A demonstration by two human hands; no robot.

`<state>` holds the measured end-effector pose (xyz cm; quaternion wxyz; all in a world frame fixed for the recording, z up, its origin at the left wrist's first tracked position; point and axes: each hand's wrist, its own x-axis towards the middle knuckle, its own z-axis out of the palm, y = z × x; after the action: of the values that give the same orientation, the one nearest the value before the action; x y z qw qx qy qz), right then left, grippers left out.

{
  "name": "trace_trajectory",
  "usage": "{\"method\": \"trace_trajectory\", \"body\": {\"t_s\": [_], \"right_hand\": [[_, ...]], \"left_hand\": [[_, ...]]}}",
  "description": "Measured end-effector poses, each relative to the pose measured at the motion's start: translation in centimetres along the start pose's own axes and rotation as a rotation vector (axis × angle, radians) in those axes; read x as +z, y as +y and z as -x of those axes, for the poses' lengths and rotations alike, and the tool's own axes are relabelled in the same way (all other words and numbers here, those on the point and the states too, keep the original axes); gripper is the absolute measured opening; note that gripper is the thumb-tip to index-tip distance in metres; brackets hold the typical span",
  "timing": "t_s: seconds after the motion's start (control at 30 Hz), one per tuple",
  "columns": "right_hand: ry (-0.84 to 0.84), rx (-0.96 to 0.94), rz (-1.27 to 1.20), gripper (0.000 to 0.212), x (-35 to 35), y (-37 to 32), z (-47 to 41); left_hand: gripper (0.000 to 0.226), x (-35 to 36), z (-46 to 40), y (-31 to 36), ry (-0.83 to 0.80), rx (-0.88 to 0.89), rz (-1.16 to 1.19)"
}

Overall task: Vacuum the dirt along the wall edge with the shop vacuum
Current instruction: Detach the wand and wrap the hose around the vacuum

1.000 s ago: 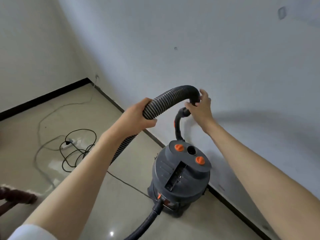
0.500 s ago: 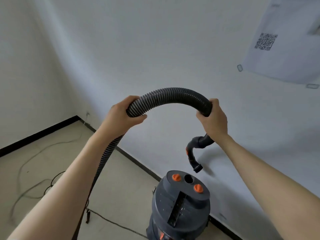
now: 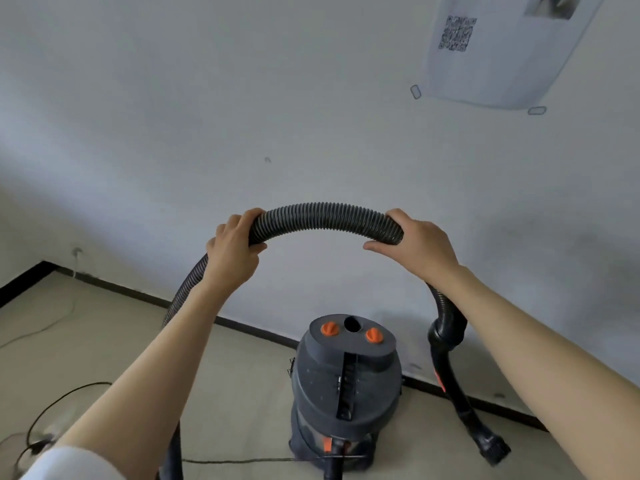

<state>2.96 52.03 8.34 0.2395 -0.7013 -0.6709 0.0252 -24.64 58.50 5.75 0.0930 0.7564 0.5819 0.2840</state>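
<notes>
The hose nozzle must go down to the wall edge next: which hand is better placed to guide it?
Probably the right hand. It grips the hose on the side that runs down to the nozzle, near the baseboard. The left hand grips the other side.

Ahead of you a pale wall (image 3: 277,116) fills most of the view, and a sheet of paper (image 3: 502,64) is fixed high on it to your right, printed with a QR code (image 3: 457,33). A black baseboard (image 3: 249,325) runs along the foot of that wall and turns the corner at your left. Below it lies a beige tiled floor (image 3: 242,393). At your lower left a black cable (image 3: 62,400) loops across the tiles, and a thin pale cord (image 3: 45,327) trails farther back near the corner.
</notes>
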Motion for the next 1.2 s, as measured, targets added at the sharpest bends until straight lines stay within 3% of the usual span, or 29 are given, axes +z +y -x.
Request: {"method": "trace_trajectory", "body": {"t_s": [0.23, 0.4, 0.5, 0.63, 0.77, 0.87, 0.97, 1.03, 1.2], "right_hand": [[-0.161, 0.187, -0.077, 0.050, 5.2, 6.0, 4.8], [-0.261, 0.270, -0.151, 0.047, 9.7, 9.7, 6.7], [-0.274, 0.306, -0.234, 0.044, 11.8, 11.2, 6.9], [-0.239, 0.397, -0.381, 0.037, 14.0, 12.6, 6.0], [-0.259, 0.521, -0.454, 0.035, 16.8, 14.5, 5.2], [-0.253, 0.643, -0.594, 0.029, 17.7, 15.3, 4.3], [-0.214, 0.785, -0.824, 0.029, 17.7, 15.5, 3.7], [-0.172, 0.887, -0.923, 0.032, 17.2, 15.4, 3.3], [-0.118, 1.079, -1.082, 0.039, 16.0, 15.5, 3.3]], "left_hand": [[0.053, 9.2, 1.3, -0.4, -0.200, 0.043, -0.142], [0.050, 15.1, 1.7, -1.0, -0.203, 0.063, -0.279], [0.048, 18.2, 1.2, -0.7, -0.177, 0.022, -0.197], [0.048, 21.6, 1.3, 0.2, -0.188, -0.123, 0.083], [0.038, 25.5, 4.1, -0.4, -0.373, -0.208, 0.262], [0.034, 27.6, 6.9, -0.4, -0.647, -0.155, 0.283], [0.049, 28.3, 9.2, 0.5, -0.983, -0.113, 0.350], [0.066, 28.4, 10.0, 1.6, -1.121, -0.115, 0.409], [0.087, 28.1, 12.3, 4.7, -1.159, -0.037, 0.510]]}}
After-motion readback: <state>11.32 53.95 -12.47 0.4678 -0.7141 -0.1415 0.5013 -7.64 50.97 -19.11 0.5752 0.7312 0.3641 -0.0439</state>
